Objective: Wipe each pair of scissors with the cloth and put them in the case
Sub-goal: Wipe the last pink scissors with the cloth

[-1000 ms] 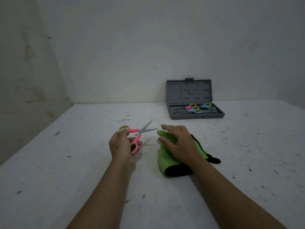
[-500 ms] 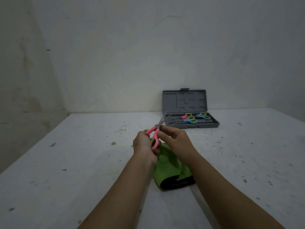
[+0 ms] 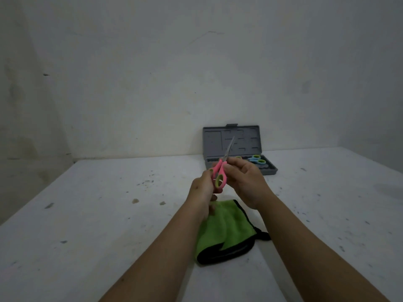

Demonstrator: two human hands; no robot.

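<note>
Scissors (image 3: 220, 174) higher now, between hands.

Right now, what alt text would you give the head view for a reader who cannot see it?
Both hands hold pink scissors up over a white table, blades closed and pointing up: the left hand grips the handles, the right hand pinches near the pivot. A green cloth lies below them; an open grey case at the back holds other scissors.

A bare, dim workroom rather than a home: stained, unpainted plaster walls (image 3: 196, 73) meet in a corner beyond the hands, and the white desk (image 3: 87, 225) beneath them is scuffed and speckled with dark marks.
</note>
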